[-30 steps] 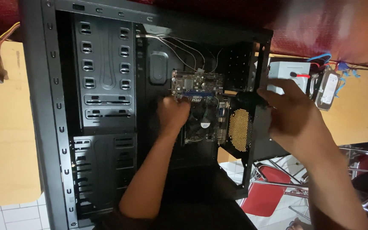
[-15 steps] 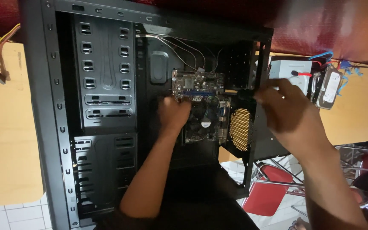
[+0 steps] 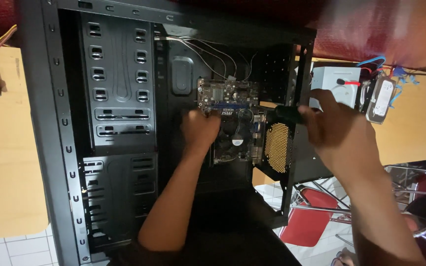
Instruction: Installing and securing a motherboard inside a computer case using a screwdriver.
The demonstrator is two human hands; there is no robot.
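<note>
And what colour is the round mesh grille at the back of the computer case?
The mesh grille looks yellowish gold, set in the black computer case; the head view shows it.

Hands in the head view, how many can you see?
2. The left hand is inside the black computer case, on the motherboard. The right hand grips a dark tool handle at the case's edge.

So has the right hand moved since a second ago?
Yes. The right hand, gripping a dark tool handle, has shifted left toward the gold fan grille on the computer case.
</note>
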